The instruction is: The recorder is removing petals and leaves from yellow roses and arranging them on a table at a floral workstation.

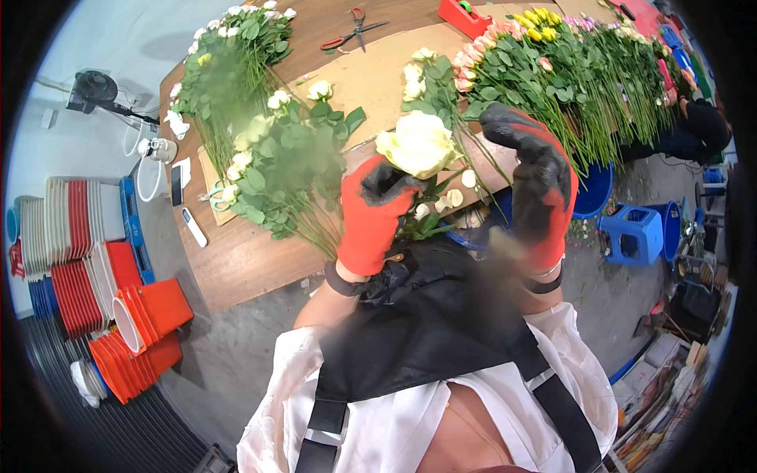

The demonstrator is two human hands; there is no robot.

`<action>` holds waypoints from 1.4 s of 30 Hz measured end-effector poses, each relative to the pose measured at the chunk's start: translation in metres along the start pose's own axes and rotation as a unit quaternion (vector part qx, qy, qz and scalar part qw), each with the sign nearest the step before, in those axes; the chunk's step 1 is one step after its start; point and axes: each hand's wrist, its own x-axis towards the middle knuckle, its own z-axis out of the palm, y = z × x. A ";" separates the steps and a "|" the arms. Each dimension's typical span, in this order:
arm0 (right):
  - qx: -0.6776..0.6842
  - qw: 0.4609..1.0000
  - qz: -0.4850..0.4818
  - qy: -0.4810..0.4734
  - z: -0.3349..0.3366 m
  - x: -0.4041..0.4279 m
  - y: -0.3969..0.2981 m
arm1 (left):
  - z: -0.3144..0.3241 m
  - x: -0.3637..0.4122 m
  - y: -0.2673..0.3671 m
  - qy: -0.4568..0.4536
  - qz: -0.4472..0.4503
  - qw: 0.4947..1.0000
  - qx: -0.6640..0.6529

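Observation:
A large cream-white rose [419, 145] is held up before me, its head fully opened. My left hand [378, 207], in a red work glove with dark coated fingertips, grips it just under the bloom. Its leafy stem [434, 192] runs down in front of my black apron [426, 319]. To the right of the rose, my right hand [535, 177] is raised in a matching glove, fingers apart and curved, with nothing seen in it. Loose petals [454, 197] lie below the rose, between my hands. A bunch of cream roses [284, 171] lies left of my left hand.
More cream roses [414, 83] lie ahead. Pink and yellow roses [532, 77] cover the table's right side. Scissors [355, 32] and a red tape dispenser [464, 18] are at the far side. Blue buckets [593, 189] and a blue stool [631, 233] stand on the right floor.

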 end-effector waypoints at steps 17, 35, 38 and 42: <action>-0.375 0.921 -0.108 0.012 0.039 0.000 -0.005 | 0.017 -0.002 0.002 0.067 0.097 0.989 0.084; -0.234 0.972 -0.016 -0.025 0.022 0.004 -0.011 | 0.007 0.001 -0.002 0.100 0.200 0.958 0.180; -0.287 0.957 -0.017 -0.029 0.031 0.002 -0.011 | 0.002 -0.001 -0.008 0.089 0.165 0.957 0.220; -0.319 0.946 -0.065 0.009 0.037 -0.001 -0.005 | 0.011 0.000 0.003 0.089 0.193 0.944 0.254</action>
